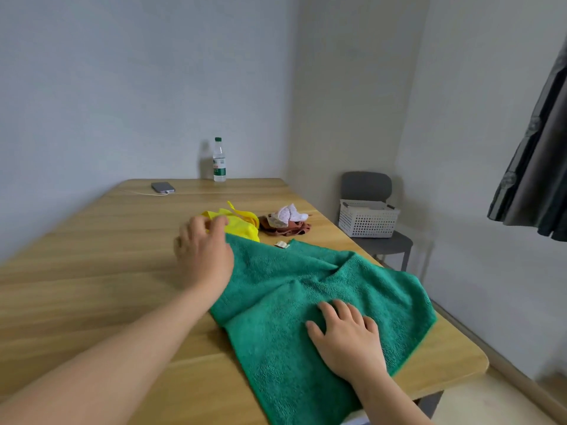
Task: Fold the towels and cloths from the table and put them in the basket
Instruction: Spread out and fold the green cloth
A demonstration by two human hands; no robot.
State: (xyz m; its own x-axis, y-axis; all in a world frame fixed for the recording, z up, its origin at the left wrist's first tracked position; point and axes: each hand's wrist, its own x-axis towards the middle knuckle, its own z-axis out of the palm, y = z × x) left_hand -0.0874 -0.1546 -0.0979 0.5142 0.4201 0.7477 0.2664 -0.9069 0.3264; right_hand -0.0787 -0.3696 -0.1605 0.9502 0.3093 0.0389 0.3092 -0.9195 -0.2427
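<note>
Early going: the green terry towel [306, 286] lies rumpled, unfolded, on the wooden worktop [92, 271] under the right hand [346, 338], grip spread flat; left hand [204, 250] at its far corner, grip too blurred to tell; crumpled yellow cloth [242, 225] and brown-and-white cloth bundle [285, 222] wait, well apart from the white perforated plastic basket [368, 222].

— What colour is the towel [306, 286] at lower centre?
— Plain deep green. Behind it, mid-frame, lie a bright yellow cloth [242, 225], a rust-brown cloth [285, 230] and a white cloth [287, 214] with small specks.
— And at the right?
— A white basket [368, 222] patterned with round holes, on a grey chair [366, 184]. At upper right is a dark grey striped curtain [537, 148]. The table [92, 256] is pale wood grain.
</note>
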